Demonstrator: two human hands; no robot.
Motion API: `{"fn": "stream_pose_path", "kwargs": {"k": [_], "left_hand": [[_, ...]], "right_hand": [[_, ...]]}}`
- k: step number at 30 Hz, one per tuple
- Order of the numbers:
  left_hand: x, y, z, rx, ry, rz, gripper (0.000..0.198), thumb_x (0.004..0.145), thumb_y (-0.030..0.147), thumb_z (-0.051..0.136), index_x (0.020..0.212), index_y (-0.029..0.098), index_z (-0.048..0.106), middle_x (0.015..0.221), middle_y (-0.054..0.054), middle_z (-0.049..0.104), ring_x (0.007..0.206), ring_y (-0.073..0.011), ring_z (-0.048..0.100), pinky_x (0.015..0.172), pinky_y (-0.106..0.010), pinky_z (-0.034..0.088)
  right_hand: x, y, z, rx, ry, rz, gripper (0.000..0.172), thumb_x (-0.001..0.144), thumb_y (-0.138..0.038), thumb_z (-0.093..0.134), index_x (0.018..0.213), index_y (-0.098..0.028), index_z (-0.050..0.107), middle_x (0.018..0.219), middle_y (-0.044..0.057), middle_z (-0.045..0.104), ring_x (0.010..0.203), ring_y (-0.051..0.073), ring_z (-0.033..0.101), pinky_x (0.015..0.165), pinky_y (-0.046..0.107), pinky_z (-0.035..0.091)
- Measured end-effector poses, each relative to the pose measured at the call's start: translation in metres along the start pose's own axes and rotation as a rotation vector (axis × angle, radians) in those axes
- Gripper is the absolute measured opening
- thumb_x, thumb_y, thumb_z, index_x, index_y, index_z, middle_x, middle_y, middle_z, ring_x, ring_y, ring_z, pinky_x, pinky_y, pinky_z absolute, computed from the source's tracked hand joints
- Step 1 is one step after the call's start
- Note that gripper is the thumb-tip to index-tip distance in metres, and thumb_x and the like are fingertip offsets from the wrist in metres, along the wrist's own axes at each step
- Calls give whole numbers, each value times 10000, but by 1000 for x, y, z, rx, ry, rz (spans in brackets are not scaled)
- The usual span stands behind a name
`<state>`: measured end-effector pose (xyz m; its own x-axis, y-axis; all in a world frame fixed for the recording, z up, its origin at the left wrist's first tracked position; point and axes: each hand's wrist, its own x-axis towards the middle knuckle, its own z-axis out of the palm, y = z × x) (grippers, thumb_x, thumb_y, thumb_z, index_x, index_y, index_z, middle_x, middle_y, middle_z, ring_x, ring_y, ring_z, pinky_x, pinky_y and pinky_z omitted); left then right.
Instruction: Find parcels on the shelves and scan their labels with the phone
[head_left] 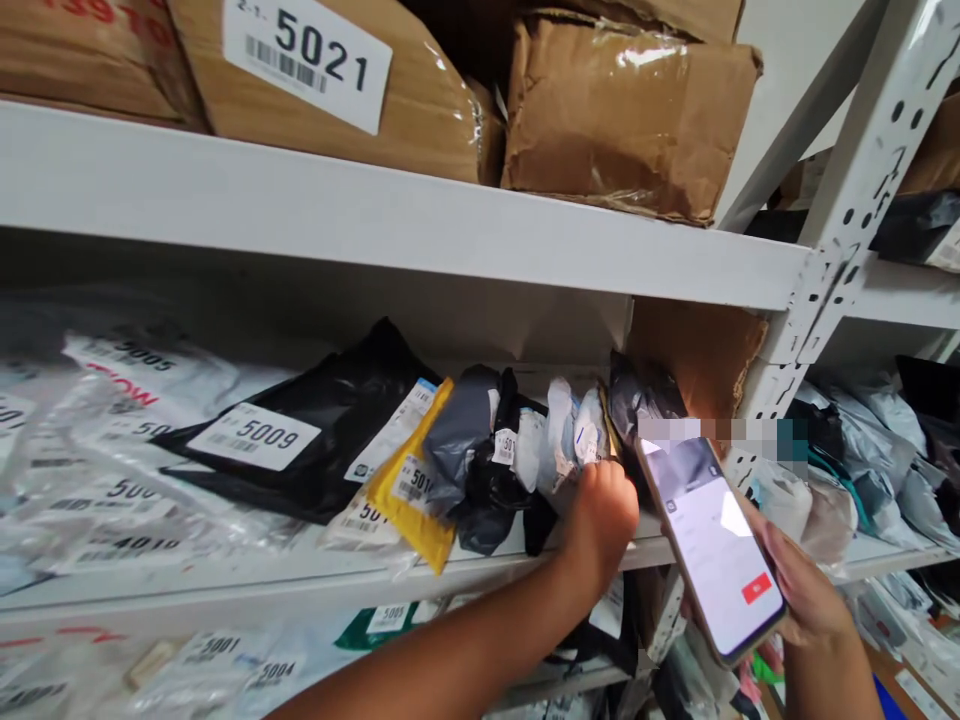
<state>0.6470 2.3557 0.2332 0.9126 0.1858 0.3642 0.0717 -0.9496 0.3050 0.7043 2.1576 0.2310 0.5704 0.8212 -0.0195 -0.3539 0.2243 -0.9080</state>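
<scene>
My left hand (604,510) reaches into the middle shelf with its fingers curled at the lower edge of a small white parcel (590,425) with a label. The fingertips are partly hidden, but they look pinched on this parcel. My right hand (806,580) is wrapped around a smartphone (712,550), whose lit screen shows a red button. Left of the gripped parcel stand another white parcel (560,420), a black parcel (499,480) and a grey parcel (461,430). A dark parcel (637,395) sits just to its right.
A yellow mailer (412,490) and a black bag labelled 5009 (277,430) lie further left, beside clear plastic packages (150,440). Cardboard boxes (622,110) fill the shelf above. A perforated white post (847,230) rises at the right, with more parcels (885,470) beyond.
</scene>
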Motion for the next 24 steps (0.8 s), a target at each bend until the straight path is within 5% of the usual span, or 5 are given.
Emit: {"fn": "stream_pose_path", "kwargs": {"k": [4,8,13,21,24], "left_hand": [[-2,-16,-40,340,26,26,278,860,-4,430,963,110,662,973,-129,661,973,-261,617,902,-415,487],[16,-28,-62,279,10,212,330,865,53,510,1161,165,600,1179,-73,649,1117,-227,587,951,-351,468],[40,-37,-64,324,-184,263,170,883,141,535,1032,163,614,998,-75,690,1027,-242,635,892,-340,478],[41,-34,-68,418,-256,245,567,821,219,676,1371,207,543,1360,-132,491,1009,-248,668,830,-331,526],[45,-34,-75,463,-348,269,681,807,178,678,1455,228,472,1320,-139,517,1056,-270,654,888,-350,514]], "right_hand": [[-26,-10,-3,36,-49,90,1164,730,-747,662,1553,-324,-45,841,143,799,546,278,746,341,207,469],[-42,-12,-2,62,-17,54,1160,688,-776,668,1561,-272,93,821,162,793,667,313,771,359,196,498],[-48,-4,1,104,93,-10,1114,678,-748,707,1550,-356,135,985,141,792,585,273,756,319,210,502],[-45,3,12,112,88,-44,1209,681,-702,746,1552,-352,-16,997,131,785,683,283,770,329,183,494],[-43,9,13,123,76,-57,1159,706,-682,742,1553,-337,30,902,107,793,502,206,719,322,173,482]]}}
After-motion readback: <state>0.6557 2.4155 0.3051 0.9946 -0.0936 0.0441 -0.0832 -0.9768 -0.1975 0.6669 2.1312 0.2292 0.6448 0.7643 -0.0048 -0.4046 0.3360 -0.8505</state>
